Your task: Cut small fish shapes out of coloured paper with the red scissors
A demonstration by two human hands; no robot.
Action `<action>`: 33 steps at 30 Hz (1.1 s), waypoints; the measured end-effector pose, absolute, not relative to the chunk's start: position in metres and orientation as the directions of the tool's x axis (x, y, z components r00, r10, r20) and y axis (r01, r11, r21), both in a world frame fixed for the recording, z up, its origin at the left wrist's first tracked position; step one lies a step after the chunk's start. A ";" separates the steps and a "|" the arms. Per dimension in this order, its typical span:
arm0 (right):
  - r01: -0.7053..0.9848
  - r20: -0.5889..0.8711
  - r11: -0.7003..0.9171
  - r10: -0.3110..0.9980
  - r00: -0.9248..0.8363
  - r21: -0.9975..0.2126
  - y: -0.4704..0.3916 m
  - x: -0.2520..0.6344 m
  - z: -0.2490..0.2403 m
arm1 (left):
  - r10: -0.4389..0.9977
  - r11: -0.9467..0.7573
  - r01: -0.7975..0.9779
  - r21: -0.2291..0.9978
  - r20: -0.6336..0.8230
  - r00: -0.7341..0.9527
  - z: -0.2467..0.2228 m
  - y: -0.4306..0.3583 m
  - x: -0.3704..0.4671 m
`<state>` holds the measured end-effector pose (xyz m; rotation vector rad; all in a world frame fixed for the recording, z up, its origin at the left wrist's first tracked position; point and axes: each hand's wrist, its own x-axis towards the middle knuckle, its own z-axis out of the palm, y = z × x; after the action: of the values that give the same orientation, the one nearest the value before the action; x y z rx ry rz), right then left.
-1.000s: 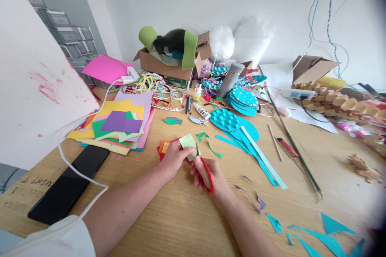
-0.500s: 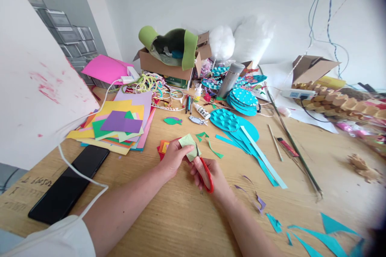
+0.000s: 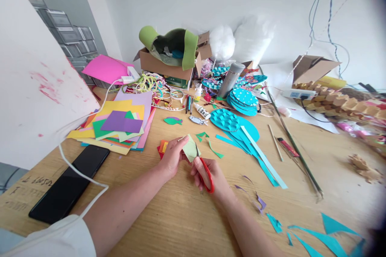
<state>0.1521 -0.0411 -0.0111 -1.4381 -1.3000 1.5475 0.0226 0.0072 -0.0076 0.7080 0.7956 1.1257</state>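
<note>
My left hand [image 3: 172, 156] pinches a small pale green piece of paper [image 3: 189, 148] between thumb and fingers. In my right hand [image 3: 208, 172] are red-handled scissors [image 3: 209, 176], their dark blades at the right edge of that paper. Red and orange paper pieces [image 3: 163, 147] lie just behind my left hand, partly hidden by it. Beyond the hands rest green paper scraps [image 3: 214, 149], a green and purple paper fish [image 3: 173, 121] and a white fish cutout [image 3: 198, 120].
Coloured paper sheets [image 3: 120, 122] are stacked at left, near a black phone [image 3: 69, 184] crossed by a white cable [image 3: 81, 178]. Blue paper strips [image 3: 262, 160] and a long stick [image 3: 295, 146] lie to the right. A grey thermos [image 3: 230, 80] stands behind.
The pale green paper has turned in my left hand, and my left thumb has shifted up toward its top corner. The scissors have hardly moved.
</note>
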 end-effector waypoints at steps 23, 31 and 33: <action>0.154 -0.328 -0.301 0.924 -0.197 -0.941 -0.040 0.153 -0.014 | 0.945 0.307 -0.495 0.813 -0.201 0.257 -0.004 0.007 0.022; 0.142 -0.334 -0.310 0.919 -0.207 -0.940 -0.039 0.152 -0.013 | 0.955 0.264 -0.424 0.866 -0.175 0.239 -0.009 0.006 0.020; 0.123 -0.327 -0.308 0.922 -0.205 -0.944 -0.039 0.152 -0.011 | 0.954 0.267 -0.428 0.863 -0.174 0.245 -0.010 0.006 0.020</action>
<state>0.1519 -0.0395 -0.0111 -1.4036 -1.2732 1.5813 0.0204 0.0059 -0.0100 0.7892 0.8235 1.0906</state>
